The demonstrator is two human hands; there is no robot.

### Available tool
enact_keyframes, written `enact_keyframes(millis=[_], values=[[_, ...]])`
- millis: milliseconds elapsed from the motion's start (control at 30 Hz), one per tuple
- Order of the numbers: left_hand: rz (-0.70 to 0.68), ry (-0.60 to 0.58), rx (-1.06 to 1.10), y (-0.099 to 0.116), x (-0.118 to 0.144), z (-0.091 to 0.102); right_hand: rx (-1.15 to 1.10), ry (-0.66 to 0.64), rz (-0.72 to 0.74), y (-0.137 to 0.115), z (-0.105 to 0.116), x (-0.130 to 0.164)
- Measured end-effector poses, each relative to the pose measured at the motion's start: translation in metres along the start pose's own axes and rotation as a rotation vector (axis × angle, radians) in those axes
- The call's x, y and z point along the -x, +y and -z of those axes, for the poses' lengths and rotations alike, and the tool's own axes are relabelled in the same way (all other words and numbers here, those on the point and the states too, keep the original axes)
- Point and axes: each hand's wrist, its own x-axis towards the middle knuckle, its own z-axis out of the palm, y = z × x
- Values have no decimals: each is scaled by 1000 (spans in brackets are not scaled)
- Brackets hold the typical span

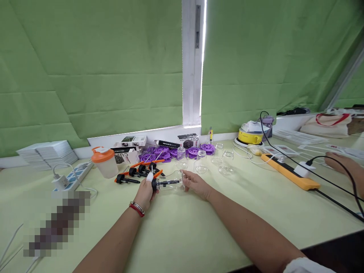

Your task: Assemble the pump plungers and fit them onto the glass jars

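My left hand (145, 192) grips the black bulb cap of a dropper (158, 184), whose glass pipette points right into a small clear glass bottle (176, 182) lying sideways. My right hand (196, 184) holds that bottle from the right, just above the pale green table (184, 231). A white tape wraps one left finger and a red bracelet sits on the left wrist. Just behind my hands lie several more black droppers (133, 174) with orange pieces. Further back stand several clear glass bottles (201, 155).
Purple round plastic parts (167, 152) and small boxes line the back edge. An orange-lid cup (104, 162) stands at left near a white power strip (71, 177). A yellow power strip (290, 174) with cables lies at right. Another person's hand (342, 163) rests at far right.
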Motion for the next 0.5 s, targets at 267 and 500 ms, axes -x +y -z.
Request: enact_keyframes(millis=[267,500], values=[[1,-3,-18,0,1,-1,30,17,-15,3,-2,-3],[-4,20,-35,1,1,1,-71,-133,29,-2,1,4]])
